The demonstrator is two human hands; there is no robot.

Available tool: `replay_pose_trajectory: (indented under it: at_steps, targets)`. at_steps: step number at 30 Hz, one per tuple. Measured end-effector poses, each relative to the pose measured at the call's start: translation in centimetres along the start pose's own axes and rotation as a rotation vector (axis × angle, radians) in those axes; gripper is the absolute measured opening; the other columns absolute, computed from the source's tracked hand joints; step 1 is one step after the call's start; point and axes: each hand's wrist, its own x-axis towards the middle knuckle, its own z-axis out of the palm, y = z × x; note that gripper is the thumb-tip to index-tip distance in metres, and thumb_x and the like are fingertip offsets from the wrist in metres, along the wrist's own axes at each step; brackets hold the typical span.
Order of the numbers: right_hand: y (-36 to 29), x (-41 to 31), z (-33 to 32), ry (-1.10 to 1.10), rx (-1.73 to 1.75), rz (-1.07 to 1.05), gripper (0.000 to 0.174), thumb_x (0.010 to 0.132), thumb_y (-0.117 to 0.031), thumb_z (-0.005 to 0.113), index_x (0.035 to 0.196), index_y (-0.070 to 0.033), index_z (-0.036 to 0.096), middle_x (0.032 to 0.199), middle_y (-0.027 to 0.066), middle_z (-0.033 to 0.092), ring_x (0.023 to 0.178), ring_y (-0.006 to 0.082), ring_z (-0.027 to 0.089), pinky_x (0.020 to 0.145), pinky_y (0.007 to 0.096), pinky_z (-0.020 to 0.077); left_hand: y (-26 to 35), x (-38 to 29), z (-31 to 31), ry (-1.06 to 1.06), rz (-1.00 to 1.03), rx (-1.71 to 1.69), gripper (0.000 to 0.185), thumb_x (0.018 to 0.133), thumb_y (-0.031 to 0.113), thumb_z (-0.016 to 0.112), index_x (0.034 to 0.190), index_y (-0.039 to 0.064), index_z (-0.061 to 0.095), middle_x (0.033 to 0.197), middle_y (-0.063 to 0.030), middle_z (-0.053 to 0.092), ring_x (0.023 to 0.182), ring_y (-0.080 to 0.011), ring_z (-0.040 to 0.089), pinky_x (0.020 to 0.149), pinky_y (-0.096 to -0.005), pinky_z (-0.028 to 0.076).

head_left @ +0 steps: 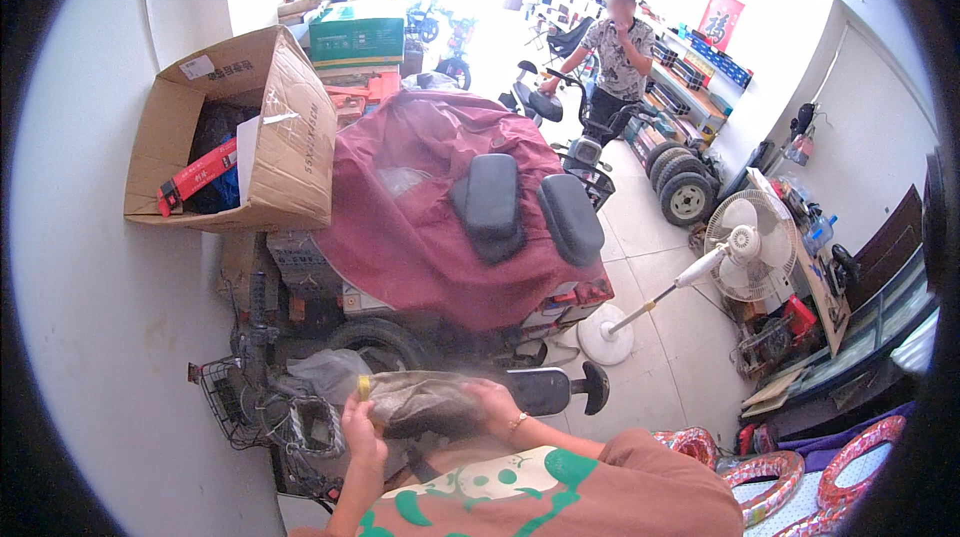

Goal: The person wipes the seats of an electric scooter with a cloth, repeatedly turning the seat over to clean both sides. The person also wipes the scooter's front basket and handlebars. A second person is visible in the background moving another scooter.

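Observation:
Both of my hands hold a dusty grey-brown cloth-like piece (pixel 420 396) in front of my body. My left hand (pixel 364 428) grips its left end, beside a small yellow part. At the other end my right hand (pixel 491 406), with a bracelet at the wrist, is closed on the edge. What the piece is, I cannot tell. Just beyond it lie a black padded seat (pixel 547 391) and a translucent plastic bag (pixel 330 372). A maroon cloth cover (pixel 420 237) lies over a heap farther off, with black padded seats (pixel 570 218) on top.
A cardboard box (pixel 300 139) stands open at the left, above a scooter's wire basket (pixel 225 402). To the right are a standing fan (pixel 742 241), stacked tyres (pixel 686 196) and wrapped tyres (pixel 776 473). A person (pixel 619 49) stands by an electric bike at the back.

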Motion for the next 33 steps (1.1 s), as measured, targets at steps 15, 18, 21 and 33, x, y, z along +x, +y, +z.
replay_pose_trajectory:
  at_steps: [15, 18, 21, 33]
  targets:
    - [0.6, 0.0, 0.4, 0.087, -0.075, -0.067, 0.029, 0.094, -0.025, 0.068, 0.112, -0.003, 0.068, 0.094, 0.0042, 0.070, 0.076, 0.0132, 0.064, 0.062, 0.0278, 0.0504, 1.7, -3.4, 2.5, -0.313, -0.054, -0.092, 0.042, 0.084, -0.002, 0.054, 0.125, 0.003, 0.056, 0.116, -0.0095, 0.064, 0.106, -0.0233, 0.064, 0.094, -0.0370, 0.051]
    - [2.8, 2.6, -1.5, 0.071, -0.051, -0.069, 0.028, 0.094, -0.025, 0.068, 0.113, -0.004, 0.068, 0.093, 0.0033, 0.070, 0.074, 0.0130, 0.063, 0.062, 0.0277, 0.0502, 2.4, -4.2, 3.8, -0.416, -0.055, -0.100, 0.040, 0.082, -0.001, 0.056, 0.122, 0.002, 0.058, 0.118, -0.0109, 0.064, 0.110, -0.0247, 0.062, 0.099, -0.0398, 0.049]
    - [3.8, 3.9, -2.5, 0.016, -0.061, -0.050, 0.027, 0.095, -0.025, 0.067, 0.114, -0.006, 0.068, 0.095, 0.0031, 0.069, 0.077, 0.0139, 0.064, 0.066, 0.0283, 0.0520, 3.3, -5.3, 4.7, -0.488, -0.099, -0.188, 0.041, 0.080, 0.001, 0.055, 0.121, 0.001, 0.057, 0.119, -0.0128, 0.064, 0.113, -0.0271, 0.061, 0.101, -0.0428, 0.048]
    - [2.5, 1.8, -0.9, -0.138, -0.374, -0.051, 0.043, 0.098, -0.032, 0.061, 0.131, -0.004, 0.061, 0.115, 0.0044, 0.066, 0.103, 0.0149, 0.059, 0.091, 0.0329, 0.0481, 2.9, -5.9, 4.6, -0.611, -0.248, -0.450, 0.046, 0.084, 0.017, 0.051, 0.128, 0.003, 0.056, 0.128, -0.0160, 0.061, 0.121, -0.0323, 0.058, 0.107, -0.0486, 0.043]
